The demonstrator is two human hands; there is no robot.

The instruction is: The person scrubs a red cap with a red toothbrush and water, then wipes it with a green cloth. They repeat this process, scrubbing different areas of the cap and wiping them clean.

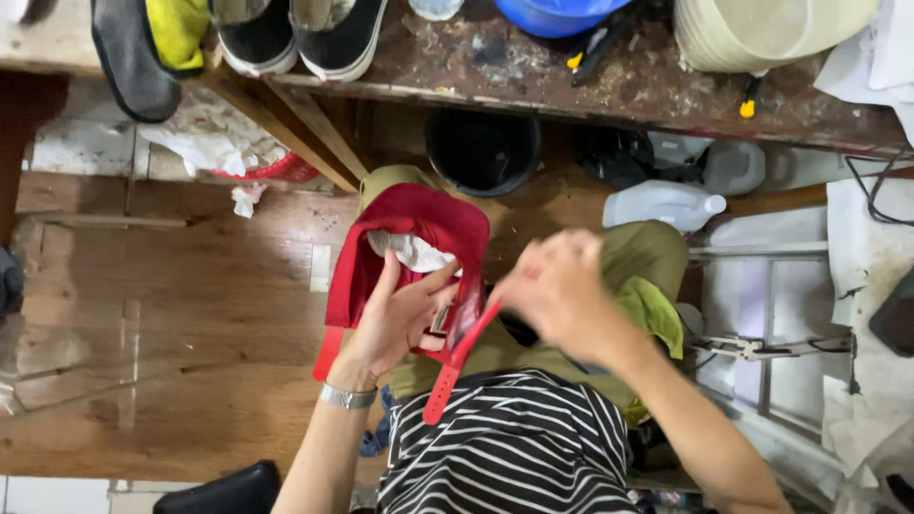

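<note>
A red cap with a white mesh back is held upside down over my lap. My left hand cups it from below, fingers curled round its rear edge. My right hand, blurred by motion, pinches the red plastic adjuster strap that hangs from the cap's back. A second red strap dangles to the left of my left wrist, which wears a metal bracelet.
A worn wooden workbench runs along the top with dark sneakers, a blue bowl and a pale bucket. Below it stand a black bucket and white plastic jugs. A metal frame is at right.
</note>
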